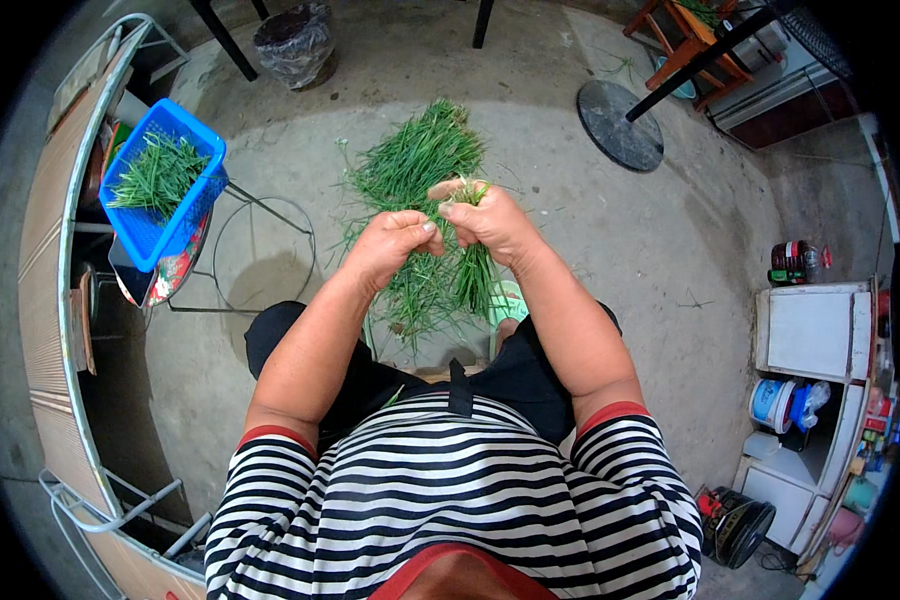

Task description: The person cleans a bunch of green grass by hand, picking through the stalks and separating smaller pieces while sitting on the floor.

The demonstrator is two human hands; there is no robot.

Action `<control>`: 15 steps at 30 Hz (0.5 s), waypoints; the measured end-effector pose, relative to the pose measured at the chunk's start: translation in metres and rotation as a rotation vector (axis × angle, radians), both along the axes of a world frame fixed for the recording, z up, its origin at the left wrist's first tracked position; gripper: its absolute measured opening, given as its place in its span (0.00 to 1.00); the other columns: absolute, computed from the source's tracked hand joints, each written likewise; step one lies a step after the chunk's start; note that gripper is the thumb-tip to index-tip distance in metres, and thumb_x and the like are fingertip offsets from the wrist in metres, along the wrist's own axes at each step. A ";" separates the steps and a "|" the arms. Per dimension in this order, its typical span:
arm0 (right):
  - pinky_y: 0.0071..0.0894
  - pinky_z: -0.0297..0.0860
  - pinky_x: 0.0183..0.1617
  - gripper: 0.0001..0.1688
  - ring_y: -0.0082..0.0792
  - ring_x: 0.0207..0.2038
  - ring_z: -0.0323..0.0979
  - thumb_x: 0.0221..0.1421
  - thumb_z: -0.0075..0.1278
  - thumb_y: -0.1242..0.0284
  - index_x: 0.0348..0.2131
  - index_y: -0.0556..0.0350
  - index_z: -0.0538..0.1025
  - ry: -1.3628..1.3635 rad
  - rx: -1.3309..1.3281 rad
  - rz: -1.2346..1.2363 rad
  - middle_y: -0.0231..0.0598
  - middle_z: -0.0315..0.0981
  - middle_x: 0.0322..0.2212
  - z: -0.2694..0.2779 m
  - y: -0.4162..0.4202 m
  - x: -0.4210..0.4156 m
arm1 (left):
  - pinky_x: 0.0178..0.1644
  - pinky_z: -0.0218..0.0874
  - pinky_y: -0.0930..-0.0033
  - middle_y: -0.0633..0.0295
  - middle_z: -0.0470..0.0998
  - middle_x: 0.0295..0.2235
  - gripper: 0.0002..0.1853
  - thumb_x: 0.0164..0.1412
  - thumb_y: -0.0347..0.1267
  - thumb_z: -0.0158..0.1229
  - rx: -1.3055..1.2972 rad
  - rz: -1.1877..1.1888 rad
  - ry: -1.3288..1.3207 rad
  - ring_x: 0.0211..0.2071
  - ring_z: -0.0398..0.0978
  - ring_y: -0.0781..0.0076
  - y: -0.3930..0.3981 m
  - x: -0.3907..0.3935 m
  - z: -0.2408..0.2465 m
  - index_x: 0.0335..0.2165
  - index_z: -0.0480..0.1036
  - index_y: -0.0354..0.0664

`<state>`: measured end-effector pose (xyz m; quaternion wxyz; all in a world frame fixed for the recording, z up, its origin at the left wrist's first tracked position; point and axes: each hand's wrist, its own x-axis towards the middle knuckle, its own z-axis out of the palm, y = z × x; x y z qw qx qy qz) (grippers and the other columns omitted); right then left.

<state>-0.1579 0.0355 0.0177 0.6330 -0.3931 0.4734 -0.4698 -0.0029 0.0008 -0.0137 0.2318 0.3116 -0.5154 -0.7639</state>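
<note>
My right hand [499, 223] grips a bunch of green chive-like stalks [477, 279]. Their pale ends stick up past the thumb, and the long leaves hang down towards my right foot. Close beside it, my left hand [399, 244] is curled, thumb against the index finger; whether a thin stalk is pinched there is too small to tell. On the concrete floor beyond both hands lies a heap of the same greens [424, 150]. Looser leaves [416, 300] are strewn below my hands, between my feet. A blue plastic basket [214, 142] at the left holds more greens [161, 176].
The basket rests on a stool with a floral seat [187, 274] and wire legs, beside a dark flat object [131, 274]. A folding bed frame [64, 300] runs along the left. A round black stand base [619, 126], a bin with a plastic liner [294, 46] and a white cabinet [806, 334] stand around.
</note>
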 end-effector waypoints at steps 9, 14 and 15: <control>0.17 0.55 0.14 0.06 0.17 0.11 0.53 0.39 0.44 0.72 0.19 0.55 0.64 -0.007 0.005 -0.181 0.26 0.56 0.10 -0.007 -0.009 -0.016 | 0.33 0.58 0.72 0.60 0.69 0.19 0.08 0.45 0.30 0.46 0.098 0.030 0.062 0.23 0.67 0.70 -0.002 0.002 -0.001 0.19 0.66 0.36; 0.15 0.54 0.13 0.08 0.16 0.12 0.54 0.39 0.45 0.72 0.23 0.58 0.67 0.129 -0.050 -0.386 0.25 0.57 0.12 -0.017 -0.014 -0.034 | 0.33 0.57 0.72 0.60 0.69 0.19 0.07 0.45 0.30 0.46 0.113 0.056 0.085 0.24 0.67 0.70 -0.003 0.004 0.001 0.19 0.66 0.36; 0.16 0.54 0.13 0.10 0.16 0.12 0.54 0.39 0.45 0.71 0.25 0.58 0.67 0.106 -0.031 -0.316 0.25 0.57 0.12 -0.013 -0.011 -0.027 | 0.33 0.57 0.73 0.60 0.69 0.19 0.07 0.45 0.30 0.46 0.101 0.055 0.074 0.24 0.67 0.70 -0.003 0.004 0.002 0.19 0.66 0.36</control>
